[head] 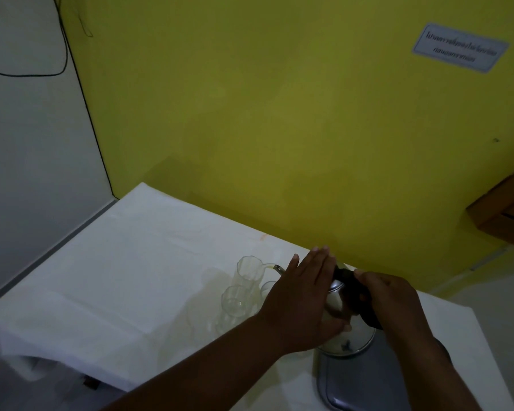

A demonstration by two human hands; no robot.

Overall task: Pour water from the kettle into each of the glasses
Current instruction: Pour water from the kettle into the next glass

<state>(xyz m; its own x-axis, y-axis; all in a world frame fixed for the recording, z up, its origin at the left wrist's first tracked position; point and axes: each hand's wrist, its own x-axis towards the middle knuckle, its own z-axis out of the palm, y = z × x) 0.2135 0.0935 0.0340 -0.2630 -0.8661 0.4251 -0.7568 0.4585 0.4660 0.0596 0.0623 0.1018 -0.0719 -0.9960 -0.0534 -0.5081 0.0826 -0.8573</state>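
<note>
A steel kettle (336, 299) with a black handle (352, 287) is tilted to the left over the white-covered table (125, 262). My right hand (395, 304) grips the handle. My left hand (301, 295) lies flat over the kettle's lid, thumb against its side. From the spout (277, 268) a thin stream runs into the far clear glass (250, 272). A second glass (237, 304) stands just in front of it. A third glass (268, 287) is partly hidden behind my left hand.
A grey metal tray (356, 387) lies under the kettle at the table's near right. The yellow wall (279, 129) runs close behind the table. A wooden cabinet corner (505, 209) juts out at right. A black cable (63, 54) hangs at left.
</note>
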